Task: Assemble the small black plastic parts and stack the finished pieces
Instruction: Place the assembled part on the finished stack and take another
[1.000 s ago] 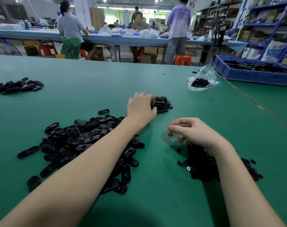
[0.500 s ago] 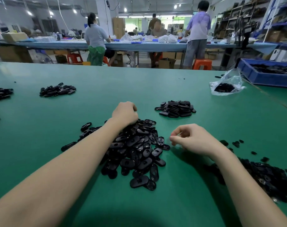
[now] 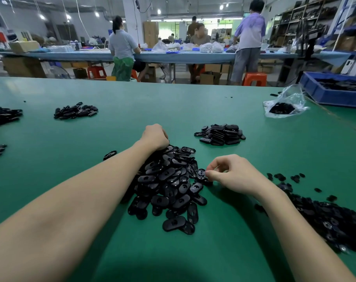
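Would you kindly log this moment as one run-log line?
left hand: reaching into oval-part pile | right hand: pinching one black part | finished stack: beyond pile, untouched

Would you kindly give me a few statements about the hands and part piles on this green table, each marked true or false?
1. The left hand reaches into the big pile of oval parts. True.
2. The right hand lies flat and open on the table. False: its fingers curl at the pile's edge.
3. The stacked finished pieces lie beyond the big pile. True.
4. The plastic bag is empty. False: it holds dark parts.
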A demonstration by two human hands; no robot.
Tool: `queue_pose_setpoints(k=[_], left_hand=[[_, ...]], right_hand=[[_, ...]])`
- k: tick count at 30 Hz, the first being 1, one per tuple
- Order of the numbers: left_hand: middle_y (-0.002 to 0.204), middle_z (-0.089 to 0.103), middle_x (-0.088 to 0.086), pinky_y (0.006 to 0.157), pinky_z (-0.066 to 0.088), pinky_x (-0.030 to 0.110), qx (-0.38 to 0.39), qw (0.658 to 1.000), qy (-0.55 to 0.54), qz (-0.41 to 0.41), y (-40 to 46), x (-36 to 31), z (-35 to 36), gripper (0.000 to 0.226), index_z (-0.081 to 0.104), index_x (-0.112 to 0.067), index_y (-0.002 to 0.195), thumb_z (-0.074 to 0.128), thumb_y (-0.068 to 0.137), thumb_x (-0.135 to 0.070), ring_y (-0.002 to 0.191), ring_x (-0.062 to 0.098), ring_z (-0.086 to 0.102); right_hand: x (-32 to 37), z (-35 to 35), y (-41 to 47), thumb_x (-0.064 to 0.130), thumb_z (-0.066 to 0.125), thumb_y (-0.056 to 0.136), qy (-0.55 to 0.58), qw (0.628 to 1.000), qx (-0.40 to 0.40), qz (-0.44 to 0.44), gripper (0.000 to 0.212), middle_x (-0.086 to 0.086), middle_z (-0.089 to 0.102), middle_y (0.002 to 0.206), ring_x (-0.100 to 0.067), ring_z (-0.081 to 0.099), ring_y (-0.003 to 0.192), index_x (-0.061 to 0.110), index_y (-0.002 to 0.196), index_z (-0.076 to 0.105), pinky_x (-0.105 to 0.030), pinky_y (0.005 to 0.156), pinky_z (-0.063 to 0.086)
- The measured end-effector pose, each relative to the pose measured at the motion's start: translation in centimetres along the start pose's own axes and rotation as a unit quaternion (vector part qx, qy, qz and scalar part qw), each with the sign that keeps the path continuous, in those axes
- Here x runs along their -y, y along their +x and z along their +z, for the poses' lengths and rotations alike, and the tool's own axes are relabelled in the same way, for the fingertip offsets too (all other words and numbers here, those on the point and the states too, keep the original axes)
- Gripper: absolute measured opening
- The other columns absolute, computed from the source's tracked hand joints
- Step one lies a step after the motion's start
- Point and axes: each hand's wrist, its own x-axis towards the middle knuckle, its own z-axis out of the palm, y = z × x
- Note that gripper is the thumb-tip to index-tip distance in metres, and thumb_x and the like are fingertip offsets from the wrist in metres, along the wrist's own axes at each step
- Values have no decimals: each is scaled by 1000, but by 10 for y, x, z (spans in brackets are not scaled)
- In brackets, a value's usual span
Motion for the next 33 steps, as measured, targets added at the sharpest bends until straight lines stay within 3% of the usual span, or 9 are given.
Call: queue_pose_setpoints(k=[4,8,13,19,22,25,26,31,33], left_hand=[[112,72,8,87,49,26,9,1000,-7,-1,-3,3,-1,29,76,-17,100,54,87,-3,95,22,61],[114,70,7,98,52,35,3,1000,-5,6,-4,2,-2,24,71,-19,103,60,85,-7,108,24,64],[101,69,0,90,55,34,-58,997,-20,52,-10,-7,-4,31,73,-25,94,53,84,-3,101,24,65],[84,74,-4,68,47,15,-79,968,-165,170,-45,-63,-7,27,75,-26,80,61,86,-4,76,10,67],[79,71,1,69,56,20,28,921,-359,150,-74,-91,4,25,75,-25,81,64,90,-4,74,14,69],[83,68,10,82,60,24,141,815,-555,87,-97,-109,20,21,71,-9,87,58,94,6,78,17,71],[85,69,11,82,60,24,160,796,-579,70,-103,-113,26,21,71,-6,89,56,95,7,80,17,72],[92,74,12,80,60,25,231,754,-615,31,-117,-109,47,20,72,-3,97,52,99,1,85,20,73],[89,74,9,79,59,23,225,766,-601,28,-118,-104,50,13,73,-6,94,60,98,-5,81,16,72]], right_hand=[[1,0,0,36,71,93,6,1000,4,2,11,8,77,87,-10,70,86,27,89,76,-23,78,52],[2,0,-1,36,71,93,7,1000,7,5,11,7,77,89,-11,69,87,27,89,76,-25,80,53],[1,-2,-2,36,71,92,18,1000,5,9,11,7,77,88,-10,69,83,28,88,76,-27,81,55],[-6,-17,-5,30,69,94,98,995,-10,23,8,11,78,81,-4,57,53,25,89,73,-15,53,42],[-14,-31,-7,26,62,100,219,971,-66,64,9,7,80,86,-6,56,51,24,100,71,-19,50,39],[-21,-44,-9,28,56,102,309,937,-122,109,17,5,80,91,-7,54,50,23,107,72,-23,53,38],[-23,-48,-10,31,58,101,332,927,-132,114,19,5,80,91,-7,53,51,22,107,73,-21,51,38],[-32,-54,-17,27,72,94,287,939,-158,99,9,8,78,80,-5,50,53,19,97,76,-15,47,36],[-34,-54,-18,24,72,93,263,949,-149,91,7,9,77,78,-5,49,53,19,95,75,-15,47,35]])
